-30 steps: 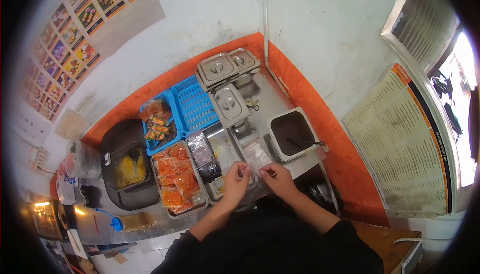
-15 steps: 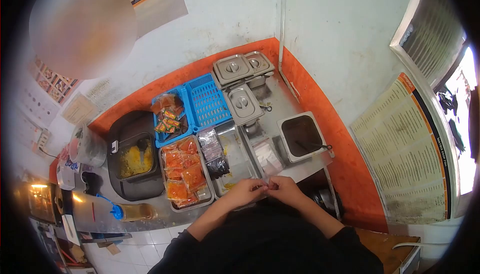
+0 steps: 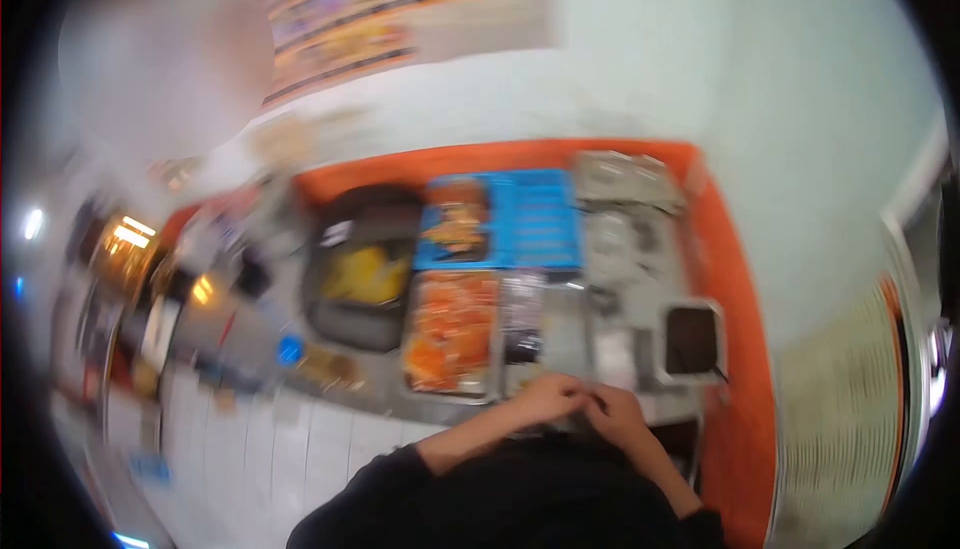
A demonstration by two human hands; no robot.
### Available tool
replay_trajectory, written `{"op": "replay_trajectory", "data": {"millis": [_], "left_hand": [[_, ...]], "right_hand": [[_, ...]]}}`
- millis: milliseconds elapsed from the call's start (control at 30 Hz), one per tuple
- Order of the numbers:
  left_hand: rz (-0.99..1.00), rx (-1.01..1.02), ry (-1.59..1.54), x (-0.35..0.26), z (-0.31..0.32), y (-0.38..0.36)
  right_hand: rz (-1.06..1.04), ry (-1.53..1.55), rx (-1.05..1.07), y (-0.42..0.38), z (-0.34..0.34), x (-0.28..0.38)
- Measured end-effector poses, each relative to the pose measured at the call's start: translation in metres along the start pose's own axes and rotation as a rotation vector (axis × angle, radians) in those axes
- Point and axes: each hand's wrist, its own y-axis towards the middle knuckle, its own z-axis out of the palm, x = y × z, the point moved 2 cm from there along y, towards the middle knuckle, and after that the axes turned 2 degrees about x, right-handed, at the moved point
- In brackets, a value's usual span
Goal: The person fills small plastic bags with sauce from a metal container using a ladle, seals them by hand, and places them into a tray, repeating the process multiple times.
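Observation:
My left hand (image 3: 552, 399) and my right hand (image 3: 612, 414) meet close in front of my body, at the front edge of the counter. The fingertips of both are pinched together; whatever is between them is too small and blurred to name. Just beyond lies a steel tray (image 3: 568, 324) with a stack of dark and silvery packets (image 3: 523, 319) on its left side. Left of that, orange-filled clear packets (image 3: 452, 324) fill another metal tray. White packets (image 3: 615, 354) lie past my right hand.
Blue plastic baskets (image 3: 545, 219) stand at the back, one holding packets. Lidded steel containers (image 3: 630, 181) are in the back corner. A square pan of dark contents (image 3: 692, 341) sits at right. A black tray with yellow food (image 3: 368, 277) and a blue-capped bottle (image 3: 290, 351) are at left.
My head view has swung left, so the counter appears shifted right and blurred. My hands stay pinched together in front of me.

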Motion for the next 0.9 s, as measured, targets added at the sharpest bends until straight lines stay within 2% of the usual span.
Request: {"op": "replay_trajectory", "data": {"millis": [67, 100, 133, 167, 233, 367, 400, 467, 533, 600, 667, 733, 767, 833, 867, 900], "left_hand": [[-0.148, -0.022, -0.207, 0.037, 0.004, 0.0], [-0.183, -0.097, -0.25, 0.031, -0.007, -0.007], [-0.206, -0.145, -0.301, 0.023, -0.014, -0.016], [-0.22, -0.205, -0.312, 0.03, -0.018, -0.023], [-0.167, -0.366, -0.113, 0.049, -0.013, -0.025], [-0.227, -0.424, -0.163, 0.079, -0.002, -0.039], [-0.239, -0.385, -0.149, 0.075, -0.005, -0.04], [-0.294, -0.339, -0.211, 0.044, -0.023, -0.036], [-0.235, -0.382, -0.111, 0.013, -0.035, -0.027], [-0.199, -0.366, -0.071, -0.008, -0.04, -0.014], [-0.119, -0.379, 0.192, -0.045, -0.035, 0.003], [-0.002, -0.311, 0.598, -0.053, -0.018, 0.019], [0.072, -0.257, 0.59, -0.053, -0.009, 0.025], [0.154, -0.1, 0.645, -0.053, 0.01, 0.034], [0.205, -0.056, 0.641, -0.056, 0.019, 0.039], [0.265, -0.028, 0.505, -0.059, 0.027, 0.039]], "right_hand": [[-0.104, 0.053, -0.005, 0.017, 0.008, 0.01], [-0.122, 0.081, -0.029, 0.023, 0.019, 0.011], [-0.182, 0.095, 0.045, 0.028, 0.034, 0.008], [-0.202, 0.064, -0.003, 0.031, 0.046, 0.0], [-0.275, 0.008, -0.121, 0.034, 0.053, 0.001], [-0.147, -0.073, -0.184, 0.044, 0.055, -0.007], [-0.11, -0.059, -0.234, 0.042, 0.059, -0.017], [-0.043, 0.247, -0.19, 0.046, 0.049, -0.008], [-0.308, 0.177, -0.152, 0.043, 0.022, 0.015], [-0.205, 0.099, -0.329, 0.033, 0.012, 0.013], [-0.035, -0.017, -0.323, 0.023, 0.02, -0.006], [0.299, -0.24, 0.11, 0.017, 0.03, -0.027], [0.357, -0.25, 0.04, 0.012, 0.017, -0.028], [0.267, -0.186, -0.199, -0.002, -0.014, -0.017], [0.308, -0.196, -0.25, -0.011, -0.026, -0.018], [0.34, -0.19, -0.229, -0.02, -0.034, -0.016]]}}
